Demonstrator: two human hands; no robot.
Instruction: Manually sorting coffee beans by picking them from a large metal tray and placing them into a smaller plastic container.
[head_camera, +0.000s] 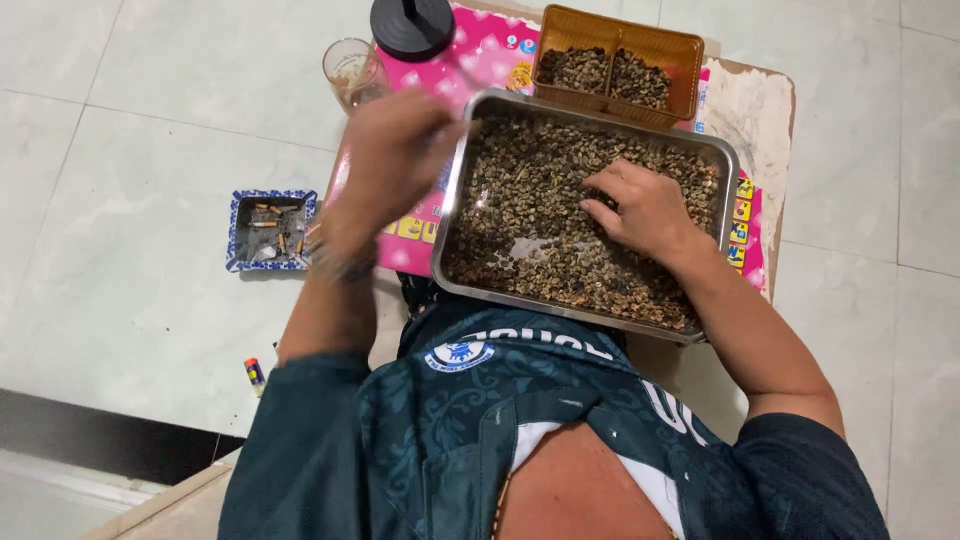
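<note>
Right hand (640, 205) rests spread on beans (540, 225) in the tray (455, 200); left hand (385, 165) blurred, grip unclear.

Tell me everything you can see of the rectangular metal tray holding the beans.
The rectangular metal tray looks like shiny steel, shallow, with rounded corners and a rolled rim. It lies flat on a pink patterned mat, its near edge close to the person's body. Small greenish-brown beans fill it; one bare patch shows. The right hand rests on the beans; the blurred left hand is over its left rim.
</note>
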